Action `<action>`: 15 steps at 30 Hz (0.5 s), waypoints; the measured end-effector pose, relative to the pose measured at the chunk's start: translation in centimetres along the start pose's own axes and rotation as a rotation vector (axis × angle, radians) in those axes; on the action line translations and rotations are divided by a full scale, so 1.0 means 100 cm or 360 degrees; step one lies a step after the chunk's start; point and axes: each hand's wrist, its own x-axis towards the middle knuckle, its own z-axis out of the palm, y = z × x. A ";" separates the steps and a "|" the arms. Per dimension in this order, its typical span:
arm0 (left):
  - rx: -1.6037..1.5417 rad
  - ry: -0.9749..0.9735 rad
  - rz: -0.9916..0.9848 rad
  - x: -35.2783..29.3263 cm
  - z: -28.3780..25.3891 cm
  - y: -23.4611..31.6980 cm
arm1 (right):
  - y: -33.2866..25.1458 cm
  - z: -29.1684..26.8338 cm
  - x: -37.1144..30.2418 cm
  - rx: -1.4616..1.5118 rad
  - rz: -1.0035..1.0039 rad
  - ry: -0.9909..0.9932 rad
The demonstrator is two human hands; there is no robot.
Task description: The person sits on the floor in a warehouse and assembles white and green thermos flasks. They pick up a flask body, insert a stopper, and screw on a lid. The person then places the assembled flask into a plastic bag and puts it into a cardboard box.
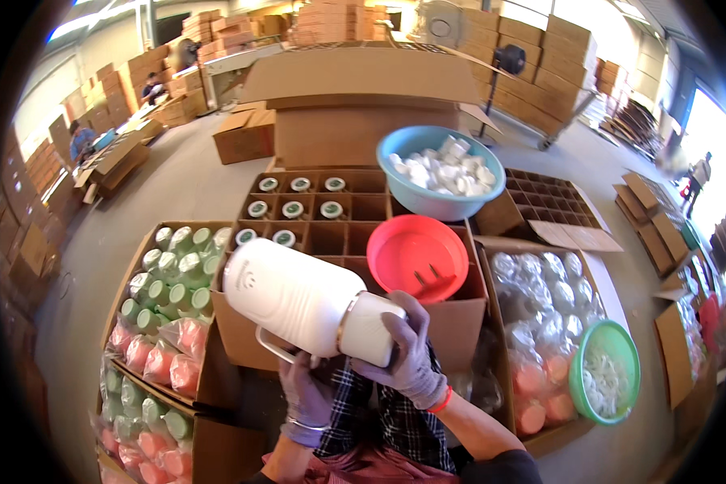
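Note:
A large white vacuum flask (294, 298) with a handle on its lower side lies tilted across the front of a divided carton (254, 323). My gloved right hand (411, 355) is closed round the narrower white cap end (367, 327), past a thin metallic band. Under the flask, by the handle, my gloved left hand (305, 391) grips it; some of those fingers are hidden. Several upright pieces with green-marked round tops (293, 210) stand in the carton's compartments. A red bowl (417, 250) with a few small dark pieces rests on the carton, near my right hand.
A blue basin (440, 208) of white caps sits at the carton's far right. Left stand boxes of bagged green and pink pieces (169, 298). Right are a box of clear-bagged pieces (540, 298) and a green basket (577, 379) of whitish rings. Other people work farther off.

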 end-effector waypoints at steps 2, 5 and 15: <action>-0.0032 -0.0025 -0.0066 0.000 -0.009 0.005 | -0.010 -0.009 -0.008 -0.0047 0.0086 -0.0034; -0.0141 -0.0115 -0.0163 0.000 -0.059 0.006 | -0.032 -0.023 -0.027 0.0090 0.0033 -0.0006; 0.0272 0.0004 -0.0100 -0.002 -0.053 -0.020 | -0.034 -0.065 -0.093 0.0259 0.0484 -0.0675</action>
